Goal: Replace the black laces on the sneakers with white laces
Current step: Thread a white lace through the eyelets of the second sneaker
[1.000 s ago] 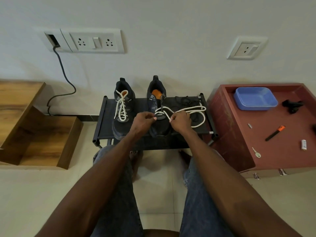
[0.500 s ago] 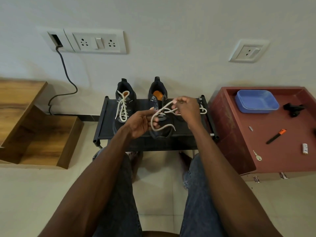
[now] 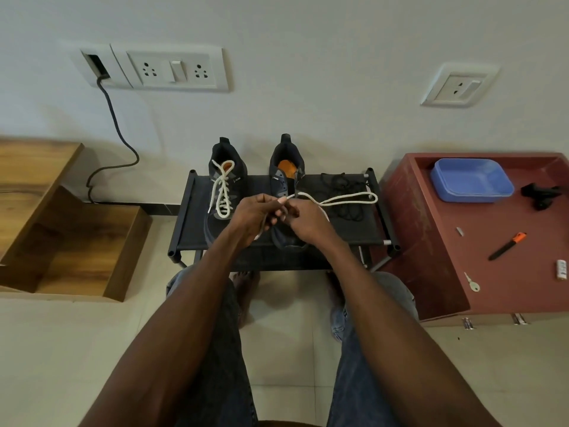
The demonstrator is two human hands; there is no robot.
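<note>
Two black sneakers stand on a low black rack [image 3: 191, 217]. The left sneaker [image 3: 226, 180] is laced and tied with a white lace. The right sneaker [image 3: 284, 177] has an orange insole, and my hands hide its front. My left hand [image 3: 257, 215] and my right hand [image 3: 303, 218] meet above it, both pinching a loose white lace [image 3: 345, 200] near its tip. That lace loops out to the right over the rack. A heap of black laces [image 3: 341, 192] lies right of the shoe.
A red cabinet top [image 3: 431, 241] at the right carries a blue tray [image 3: 471, 180], a black clip, an orange-tipped knife [image 3: 506, 246], a key [image 3: 472, 283] and small bits. A wooden step unit [image 3: 61, 235] stands at the left. A cable hangs from the wall socket.
My right hand rose with the white lace, then came down beside my left hand. The lace has left the shoe's front and now stretches as one long loop to the right.
</note>
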